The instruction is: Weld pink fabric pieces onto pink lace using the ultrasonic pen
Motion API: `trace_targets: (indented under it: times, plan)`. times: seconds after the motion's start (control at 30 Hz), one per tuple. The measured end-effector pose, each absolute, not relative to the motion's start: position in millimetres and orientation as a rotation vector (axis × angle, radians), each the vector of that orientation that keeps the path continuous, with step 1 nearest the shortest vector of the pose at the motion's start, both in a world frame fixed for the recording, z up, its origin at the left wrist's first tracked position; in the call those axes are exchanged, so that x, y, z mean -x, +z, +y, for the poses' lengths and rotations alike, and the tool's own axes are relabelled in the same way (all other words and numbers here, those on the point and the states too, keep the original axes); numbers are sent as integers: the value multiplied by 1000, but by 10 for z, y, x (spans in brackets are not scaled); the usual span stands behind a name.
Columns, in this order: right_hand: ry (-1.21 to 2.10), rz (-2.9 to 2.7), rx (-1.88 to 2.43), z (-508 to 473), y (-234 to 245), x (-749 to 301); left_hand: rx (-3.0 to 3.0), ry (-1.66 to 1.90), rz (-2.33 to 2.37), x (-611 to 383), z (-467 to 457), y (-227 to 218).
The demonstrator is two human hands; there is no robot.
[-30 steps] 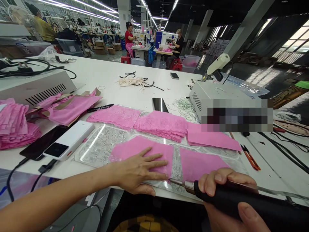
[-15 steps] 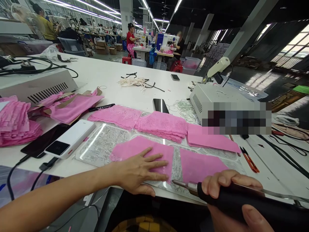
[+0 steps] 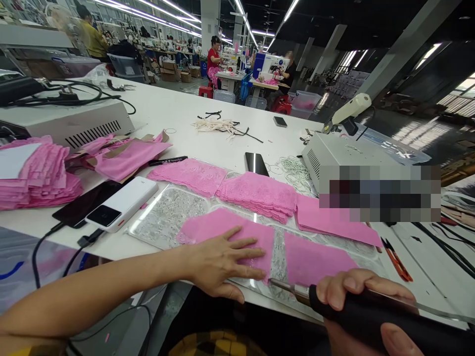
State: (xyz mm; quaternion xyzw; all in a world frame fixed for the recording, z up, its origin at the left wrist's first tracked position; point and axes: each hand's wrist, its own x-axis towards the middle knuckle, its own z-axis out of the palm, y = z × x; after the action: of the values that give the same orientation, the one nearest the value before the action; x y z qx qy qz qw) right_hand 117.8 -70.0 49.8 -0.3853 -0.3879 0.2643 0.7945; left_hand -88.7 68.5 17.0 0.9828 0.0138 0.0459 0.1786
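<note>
My left hand (image 3: 226,262) lies flat with fingers spread on a pink fabric piece (image 3: 208,225), which rests on a clear patterned board (image 3: 159,212). In my right hand (image 3: 356,291) is a black-handled tool (image 3: 401,314) with a thin, pointed metal tip. That tip sits at the near right corner of the fabric, just beyond my left fingertips; whether it touches the cloth I cannot tell. A second pink piece (image 3: 315,259) lies to the right, partly behind my right hand. Stacks of pink lace pieces (image 3: 256,193) and plain pink pieces (image 3: 334,220) line the board's far side.
To the left are a white power bank (image 3: 122,202), a black phone (image 3: 81,202) and a pink fabric pile (image 3: 37,173). Orange-handled snips (image 3: 397,259) lie right. Another phone (image 3: 256,164) and a vented box (image 3: 345,153) stand farther back. People sit at sewing machines beyond.
The view has turned slightly left, so the table things appear farther right. My left hand stays flat on the fabric, and the tool's tip remains near the same corner.
</note>
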Motion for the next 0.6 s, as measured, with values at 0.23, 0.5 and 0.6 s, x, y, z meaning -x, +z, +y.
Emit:
trace_targets:
  times: [0.23, 0.5, 0.6]
  plan:
    - [550, -772, 893, -717, 519, -1118, -2772, 183, 27, 891, 678, 152]
    - [528, -843, 877, -657, 575, -1105, -2754, 151, 47, 892, 665, 169]
    - [525, -887, 863, -652, 582, -1129, -2757, 153, 52, 895, 664, 171]
